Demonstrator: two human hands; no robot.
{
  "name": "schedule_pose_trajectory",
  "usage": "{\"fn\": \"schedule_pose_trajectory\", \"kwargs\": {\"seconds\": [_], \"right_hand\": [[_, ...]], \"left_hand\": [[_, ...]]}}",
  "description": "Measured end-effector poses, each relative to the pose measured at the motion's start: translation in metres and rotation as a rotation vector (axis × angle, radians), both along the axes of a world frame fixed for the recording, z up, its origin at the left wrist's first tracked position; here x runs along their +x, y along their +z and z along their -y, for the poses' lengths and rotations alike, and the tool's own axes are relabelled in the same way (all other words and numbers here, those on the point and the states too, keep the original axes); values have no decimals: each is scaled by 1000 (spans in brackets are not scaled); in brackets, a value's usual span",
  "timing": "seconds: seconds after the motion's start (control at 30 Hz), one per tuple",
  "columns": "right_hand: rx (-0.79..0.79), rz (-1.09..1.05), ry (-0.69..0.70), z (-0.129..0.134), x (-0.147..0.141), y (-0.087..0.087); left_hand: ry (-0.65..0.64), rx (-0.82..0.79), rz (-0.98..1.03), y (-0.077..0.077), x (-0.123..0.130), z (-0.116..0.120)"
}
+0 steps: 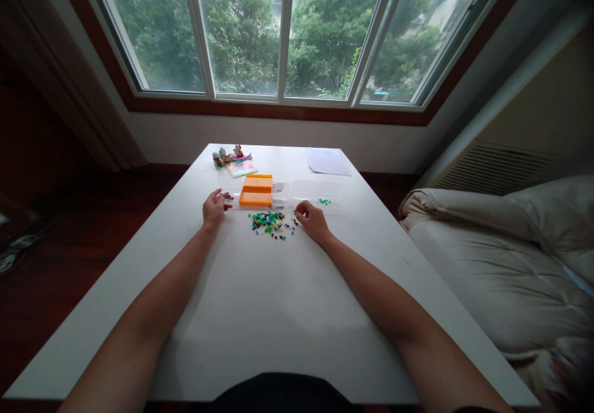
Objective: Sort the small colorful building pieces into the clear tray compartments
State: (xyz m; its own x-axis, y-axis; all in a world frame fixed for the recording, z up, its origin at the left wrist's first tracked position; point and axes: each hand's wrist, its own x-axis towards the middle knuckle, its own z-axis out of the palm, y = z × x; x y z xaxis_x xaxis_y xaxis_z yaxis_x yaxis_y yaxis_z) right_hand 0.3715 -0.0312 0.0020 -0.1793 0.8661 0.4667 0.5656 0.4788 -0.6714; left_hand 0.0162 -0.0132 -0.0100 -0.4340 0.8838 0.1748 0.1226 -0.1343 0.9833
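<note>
A loose pile of small building bricks (pixel 268 221) in green, blue, yellow and dark colours lies on the white table. To its right, my right hand (pixel 312 220) is closed in a pinch, with a tiny green brick (pixel 295 211) at its fingertips. My left hand (pixel 214 208) rests on the table left of the pile, its fingers apart, close to a few dark red pieces (pixel 229 198). Between the hands, just behind the pile, stands an orange tray (pixel 255 200) with compartments. Several green bricks (pixel 324 201) sit apart in a clear plastic tray (pixel 335 190) at the right.
Small assembled figures (pixel 237 151) and a shiny sheet (pixel 242 167) are at the table's far left. White papers (pixel 328 161) lie at the far right. A padded couch (pixel 468 258) stands along the table's right side, and a window (pixel 283 36) is behind.
</note>
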Motion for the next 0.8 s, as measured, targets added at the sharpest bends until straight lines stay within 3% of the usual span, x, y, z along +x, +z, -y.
{"fn": "schedule_pose_trajectory", "kwargs": {"seconds": [0.13,0.5,0.8], "right_hand": [[-24,-154,-74,-9,8,-3],[-135,-543,-307,-42,42,-14],[-138,-683,-369,-50,55,-21]], "left_hand": [[-38,26,-128,0,3,3],[-330,154,-847,9,25,22],[-437,170,-980,15,33,31]]}}
